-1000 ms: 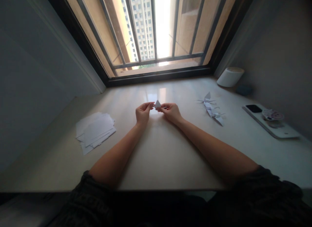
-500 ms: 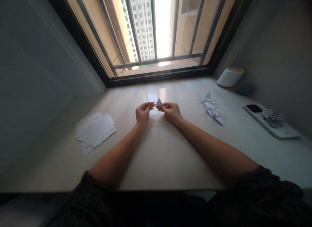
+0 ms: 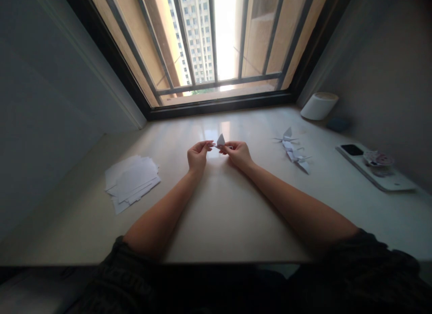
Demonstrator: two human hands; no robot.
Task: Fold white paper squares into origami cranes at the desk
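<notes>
A small folded white paper crane [image 3: 220,139] is between my two hands, above the middle of the white counter [image 3: 216,206]. One pointed flap stands up from it. My left hand [image 3: 198,154] pinches a thin end of the crane at its left side. With thumb and fingers closed, my right hand [image 3: 238,153] grips its body from the right. My fingers hide much of the folded paper. Several finished paper cranes [image 3: 294,153] sit in a row to the right of my right hand.
A loose stack of white paper sheets [image 3: 137,181] lies on the left. At the right are a white phone [image 3: 374,168] with a round grip on its back and a white cylindrical object [image 3: 319,106] by the wall. A barred window [image 3: 216,98] rises behind the counter.
The upright flap of the crane has shifted very slightly up and to the right. Both hands keep their pinch in nearly the same place.
</notes>
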